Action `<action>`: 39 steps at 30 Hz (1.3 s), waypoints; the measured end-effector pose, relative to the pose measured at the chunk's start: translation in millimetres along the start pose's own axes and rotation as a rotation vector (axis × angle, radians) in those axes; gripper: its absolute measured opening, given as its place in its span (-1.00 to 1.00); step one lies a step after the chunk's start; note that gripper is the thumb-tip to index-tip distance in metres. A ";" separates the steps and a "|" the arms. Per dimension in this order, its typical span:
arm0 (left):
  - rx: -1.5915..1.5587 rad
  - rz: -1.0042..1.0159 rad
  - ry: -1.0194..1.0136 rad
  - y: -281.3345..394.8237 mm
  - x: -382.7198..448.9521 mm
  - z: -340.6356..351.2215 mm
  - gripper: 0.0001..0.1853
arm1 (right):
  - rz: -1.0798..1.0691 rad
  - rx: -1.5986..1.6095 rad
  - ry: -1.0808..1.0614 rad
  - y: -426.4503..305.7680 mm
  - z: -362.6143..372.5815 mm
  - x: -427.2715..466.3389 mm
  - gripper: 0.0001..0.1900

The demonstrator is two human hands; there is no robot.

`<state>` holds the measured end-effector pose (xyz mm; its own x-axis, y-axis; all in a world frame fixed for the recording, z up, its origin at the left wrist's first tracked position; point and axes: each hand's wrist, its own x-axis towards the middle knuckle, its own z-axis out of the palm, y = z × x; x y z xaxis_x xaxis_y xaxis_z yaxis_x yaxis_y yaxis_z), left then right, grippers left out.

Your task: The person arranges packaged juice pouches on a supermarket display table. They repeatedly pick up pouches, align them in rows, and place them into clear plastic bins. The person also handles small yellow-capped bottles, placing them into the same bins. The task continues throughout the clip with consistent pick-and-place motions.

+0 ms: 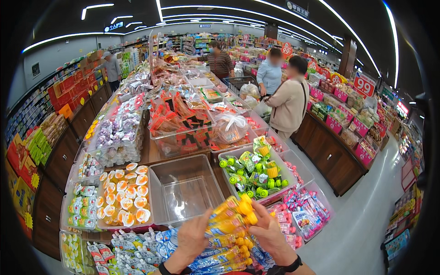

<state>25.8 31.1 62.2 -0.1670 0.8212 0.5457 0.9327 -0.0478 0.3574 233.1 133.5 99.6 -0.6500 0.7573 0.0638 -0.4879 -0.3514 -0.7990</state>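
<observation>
Both hands hold a small bunch of yellow drink pouches with yellow caps [225,218], low in the middle of the picture. My left hand [193,235] grips the pouches at their left end. At the capped end, my right hand [266,225] has its fingers and thumb around the caps. Directly below lie more yellow-capped pouches [223,259], beside blue-and-white pouches [168,240]. An empty clear plastic bin [187,187] stands just beyond my left hand. Behind my right hand is a bin of green-capped pouches [257,172].
Left of the empty bin are orange jelly cups [125,196]. Pink pouches [287,227] lie to the right. Red snack packs [182,113] and a tied plastic bag [230,127] sit farther back. Several people stand around the display, two beside a shopping cart [240,84]. A wooden cabinet [330,151] borders the aisle.
</observation>
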 end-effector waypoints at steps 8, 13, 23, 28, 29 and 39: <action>-0.004 -0.151 0.103 -57.7 83.2 -25.5 -0.14 | 0.061 -0.323 0.290 -9.2 -64.5 -38.0 -0.44; 0.378 -0.361 -0.333 -120.7 110.6 7.1 -0.29 | 0.061 -0.295 0.426 -2.7 -96.3 -47.2 -0.53; 0.581 -0.284 -0.626 -208.4 120.2 105.0 0.03 | 0.111 -0.312 0.575 4.6 -148.0 -50.1 -0.59; 0.740 -0.261 -0.710 -241.6 100.6 142.9 0.16 | 0.117 -0.395 0.532 21.3 -164.5 -46.6 -0.63; 0.727 -0.266 -0.753 -245.1 101.8 147.5 0.15 | 0.122 -0.422 0.533 24.5 -167.4 -46.6 -0.64; 0.597 -0.259 -0.984 -231.1 108.5 152.9 -0.06 | 0.174 -0.876 0.523 39.4 -175.6 -56.0 -0.68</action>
<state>-159.1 218.2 -77.1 -0.2985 0.8649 -0.4035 0.9526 0.2440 -0.1816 352.6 173.9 -40.4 -0.2340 0.9526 -0.1946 0.3194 -0.1138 -0.9408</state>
